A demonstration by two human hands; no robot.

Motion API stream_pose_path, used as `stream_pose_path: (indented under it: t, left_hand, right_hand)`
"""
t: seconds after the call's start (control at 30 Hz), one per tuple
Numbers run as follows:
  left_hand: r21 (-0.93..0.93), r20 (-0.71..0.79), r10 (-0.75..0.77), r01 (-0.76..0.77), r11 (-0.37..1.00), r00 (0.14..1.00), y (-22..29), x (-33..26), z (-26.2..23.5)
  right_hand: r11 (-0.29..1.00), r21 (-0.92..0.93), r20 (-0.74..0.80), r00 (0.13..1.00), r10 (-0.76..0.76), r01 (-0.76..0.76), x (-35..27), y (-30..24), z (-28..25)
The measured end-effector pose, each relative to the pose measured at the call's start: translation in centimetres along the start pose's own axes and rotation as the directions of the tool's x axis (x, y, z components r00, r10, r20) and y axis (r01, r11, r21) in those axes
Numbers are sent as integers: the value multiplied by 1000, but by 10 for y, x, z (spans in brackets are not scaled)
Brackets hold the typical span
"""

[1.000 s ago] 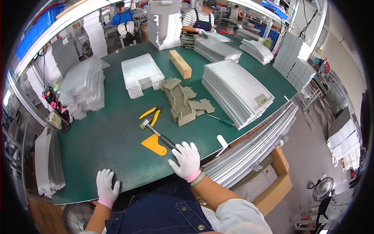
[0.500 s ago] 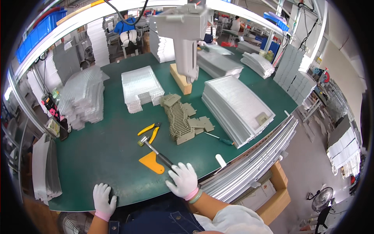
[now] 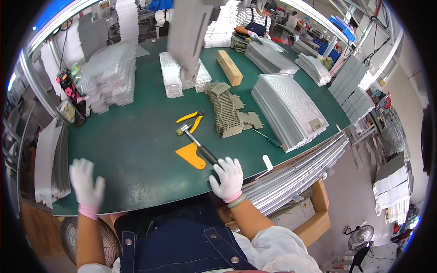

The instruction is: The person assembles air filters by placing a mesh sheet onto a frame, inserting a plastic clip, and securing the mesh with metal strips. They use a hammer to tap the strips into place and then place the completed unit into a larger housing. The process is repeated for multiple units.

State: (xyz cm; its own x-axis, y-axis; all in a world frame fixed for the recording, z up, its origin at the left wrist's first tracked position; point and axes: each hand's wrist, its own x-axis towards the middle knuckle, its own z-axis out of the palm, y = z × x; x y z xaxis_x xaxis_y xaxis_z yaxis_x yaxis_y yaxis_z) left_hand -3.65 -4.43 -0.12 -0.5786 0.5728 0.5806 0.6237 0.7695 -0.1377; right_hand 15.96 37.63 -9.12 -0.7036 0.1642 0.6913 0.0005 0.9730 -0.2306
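Note:
My left hand (image 3: pixel 87 185), in a white glove with a pink cuff, hovers at or over the table's left front part near a stack of thin grey sheets (image 3: pixel 49 166). Its fingers are apart and it holds nothing. My right hand (image 3: pixel 227 178), also gloved, lies open at the front edge, fingers spread, beside the handle end of a hammer (image 3: pixel 205 152); whether they touch I cannot tell. Left of the handle lies an orange scraper (image 3: pixel 191 156). Yellow-handled cutters (image 3: pixel 196 123) rest beyond the hammer head. A row of olive-beige plastic parts (image 3: pixel 225 111) stands farther off.
A screwdriver (image 3: pixel 268 138) lies beside a stack of silvery panels (image 3: pixel 291 107). A wooden block (image 3: pixel 229 68) and more panel stacks (image 3: pixel 109 75) stand at the back. A grey overhead device (image 3: pixel 189 36) hangs above the table (image 3: pixel 132 150). Another person (image 3: pixel 255 22) works beyond.
My left hand has moved left along the table's front, away from the right one. My right hand stays by the hammer. The whole view has shifted, showing more of the near side.

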Motion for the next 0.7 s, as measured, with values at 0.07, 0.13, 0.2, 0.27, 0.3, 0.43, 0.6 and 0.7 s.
stream_pose_path:
  t: [0.07, 0.13, 0.2, 0.27, 0.3, 0.43, 0.6, 0.7]
  left_hand:
    - [205, -68, -95, 107, 973, 993, -75, 0, -12]
    - [383, -133, -208, 244, 891, 969, -183, -24, -18]
    - [534, -108, -390, 384, 753, 914, -272, -51, -32]
    - [610, -83, -589, 509, 608, 804, -335, -78, -51]
    - [611, -89, -650, 557, 563, 755, -359, -89, -54]
    - [582, 40, -771, 612, 535, 635, -411, -121, -35]
    - [87, 342, -714, 736, 672, 611, -458, -172, -12]
    - [34, 382, -703, 751, 659, 600, -438, -146, -6]
  right_hand:
    - [999, -37, -1, 1000, 6, -6, -3, 0, 2]
    - [999, -36, -19, 1000, -16, 15, -1, -3, 4]
    - [999, -47, -21, 1000, -20, 19, -2, -5, 7]
    - [999, -44, -10, 1000, -25, 25, -2, -7, 10]
    - [998, -54, -16, 999, -33, 32, -2, -8, 10]
    - [998, -53, 36, 999, -17, 19, -2, -6, 10]
    - [998, -31, 28, 999, -45, 46, -1, -11, 19]
    - [995, -93, 50, 998, -36, 41, -5, -11, 10]
